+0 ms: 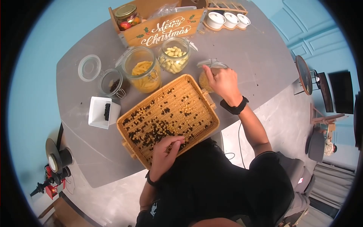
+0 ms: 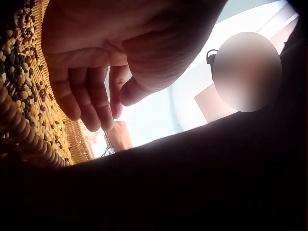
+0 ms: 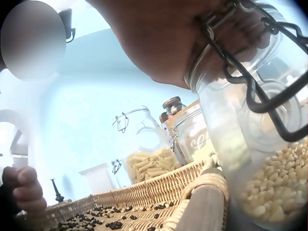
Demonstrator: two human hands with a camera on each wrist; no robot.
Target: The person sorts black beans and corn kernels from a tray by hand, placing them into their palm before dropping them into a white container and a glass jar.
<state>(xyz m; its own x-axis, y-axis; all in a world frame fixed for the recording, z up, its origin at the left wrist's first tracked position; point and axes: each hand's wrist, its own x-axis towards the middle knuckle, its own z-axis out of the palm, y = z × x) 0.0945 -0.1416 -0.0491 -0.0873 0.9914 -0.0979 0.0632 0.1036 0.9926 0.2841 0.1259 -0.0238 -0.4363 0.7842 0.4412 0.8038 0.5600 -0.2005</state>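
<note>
A rectangular wicker basket [image 1: 155, 99] holds scattered dark beans and yellow kernels, densest near its lower middle. My left hand [image 1: 165, 154] hovers at its near side; in the left wrist view the left hand [image 2: 103, 67] has loosely bent fingers, the thumb near the index finger, with nothing visible between them. Right of the basket stands a glass jar of yellow kernels [image 3: 276, 185]. My right hand [image 1: 225, 85] is over that jar's mouth, thumb raised. In the right wrist view, the right hand [image 3: 168, 38] reaches past the rim, fingers showing through the glass, tips unclear.
Behind the basket stand a pasta jar [image 1: 143, 75], a jar of pale pieces [image 1: 174, 60] and a small dark-bean jar [image 1: 113, 82]. A white container [image 1: 99, 111] stands left, near a loose lid [image 1: 90, 68]. Farther back are a Christmas crate [image 1: 162, 28] and white lidded pots [image 1: 216, 20].
</note>
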